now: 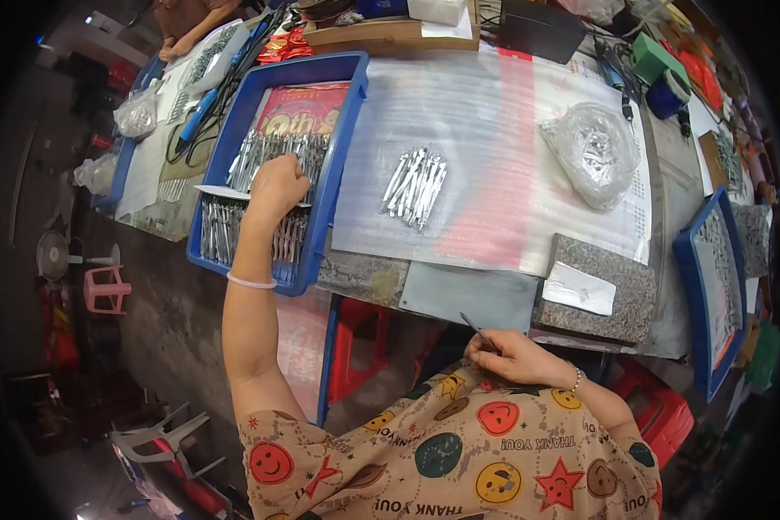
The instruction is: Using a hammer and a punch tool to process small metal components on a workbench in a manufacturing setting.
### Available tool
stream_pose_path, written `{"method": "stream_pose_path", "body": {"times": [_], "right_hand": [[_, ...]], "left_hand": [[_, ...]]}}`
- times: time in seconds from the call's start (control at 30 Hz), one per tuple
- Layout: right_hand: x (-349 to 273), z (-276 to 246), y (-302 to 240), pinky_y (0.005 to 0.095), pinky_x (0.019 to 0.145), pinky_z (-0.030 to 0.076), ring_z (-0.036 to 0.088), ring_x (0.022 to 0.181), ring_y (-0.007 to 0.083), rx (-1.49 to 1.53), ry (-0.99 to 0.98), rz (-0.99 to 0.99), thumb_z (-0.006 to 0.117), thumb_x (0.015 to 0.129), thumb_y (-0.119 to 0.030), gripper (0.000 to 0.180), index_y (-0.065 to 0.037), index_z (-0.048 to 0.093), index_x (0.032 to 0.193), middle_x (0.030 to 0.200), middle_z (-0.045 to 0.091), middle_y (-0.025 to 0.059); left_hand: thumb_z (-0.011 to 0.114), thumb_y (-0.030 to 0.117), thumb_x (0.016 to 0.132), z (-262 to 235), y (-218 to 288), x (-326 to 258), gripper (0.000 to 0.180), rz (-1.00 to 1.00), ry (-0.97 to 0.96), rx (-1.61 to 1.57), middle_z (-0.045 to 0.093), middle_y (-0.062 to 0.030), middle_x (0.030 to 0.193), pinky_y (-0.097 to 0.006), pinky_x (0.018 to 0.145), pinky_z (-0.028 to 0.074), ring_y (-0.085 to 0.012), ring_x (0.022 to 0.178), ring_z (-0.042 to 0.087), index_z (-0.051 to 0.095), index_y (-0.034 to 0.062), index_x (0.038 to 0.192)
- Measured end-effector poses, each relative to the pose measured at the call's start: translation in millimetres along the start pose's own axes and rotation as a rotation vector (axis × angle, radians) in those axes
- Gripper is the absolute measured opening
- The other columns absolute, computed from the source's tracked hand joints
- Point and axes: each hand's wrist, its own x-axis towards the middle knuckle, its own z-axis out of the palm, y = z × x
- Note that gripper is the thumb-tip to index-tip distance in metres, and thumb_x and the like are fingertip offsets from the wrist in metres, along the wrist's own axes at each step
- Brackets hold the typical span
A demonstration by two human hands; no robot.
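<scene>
Bent over a worktop [364, 277], a person in a patterned top reaches the left hand [279, 184] into a blue tray [352, 121], its fingers curled above rows of slim metal pieces [225, 230]; whether they pinch one cannot be told. The right hand [516, 357], near the worktop's front edge, has its fingers closed around a thin dark rod [479, 332], tip pointing up and away. A loose pile [414, 189] of similar pieces lies right of the tray on a translucent sheet [481, 108].

Each piece looks light, stiff and unlikely to break, though its smooth, shiny surface may prove slippery and neighbours could tangle or slide along. A fingertip pinch near the middle of the shaft seems best for balance; in the packed rows, an exposed upper end appears the easier hold.
</scene>
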Motion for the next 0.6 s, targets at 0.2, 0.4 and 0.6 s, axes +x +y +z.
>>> {"method": "stream_pose_path", "body": {"times": [0.2, 0.4, 0.6], "right_hand": [[2.7, -2.2, 1.5, 0.0288, 0.069, 0.049, 0.059, 0.073, 0.0134, -0.088, 0.004, -0.055, 0.056, 0.095, -0.015, 0.018, 0.002, 0.058, 0.1, 0.082, 0.065, 0.0082], [2.3, -1.0, 5.0, 0.0349, 0.062, 0.048, 0.061, 0.065, 0.0238, -0.066, 0.03, -0.127, 0.055, 0.094, -0.019, 0.021, 0.001, 0.057, 0.097, 0.073, 0.061, 0.0153], [-2.4, -8.4, 3.6, 0.0357, 0.062, 0.048, 0.061, 0.065, 0.027, -0.077, 0.059, -0.092, 0.055, 0.094, -0.02, 0.021, 0.001, 0.057, 0.096, 0.072, 0.062, 0.017]], "left_hand": [[0.063, 0.012, 0.073, 8.0, -7.1, -3.4, 0.02, 0.007, 0.055, -0.234, 0.066, -0.0199, 0.08, -0.044, 0.075, 0.05, -0.0382, 0.082, 0.065, 0.063, 0.0011, 0.09], [0.063, 0.008, 0.073, 4.1, -5.5, -3.7, 0.039, -0.021, 0.012, -0.265, 0.065, -0.0199, 0.08, -0.041, 0.076, 0.051, -0.0362, 0.08, 0.066, 0.054, -0.0043, 0.109], [0.064, 0.008, 0.072, 0.3, -8.0, -2.9, 0.04, -0.066, -0.038, -0.282, 0.066, -0.0175, 0.079, -0.035, 0.07, 0.051, -0.0281, 0.076, 0.066, 0.059, -0.0071, 0.108]]}}
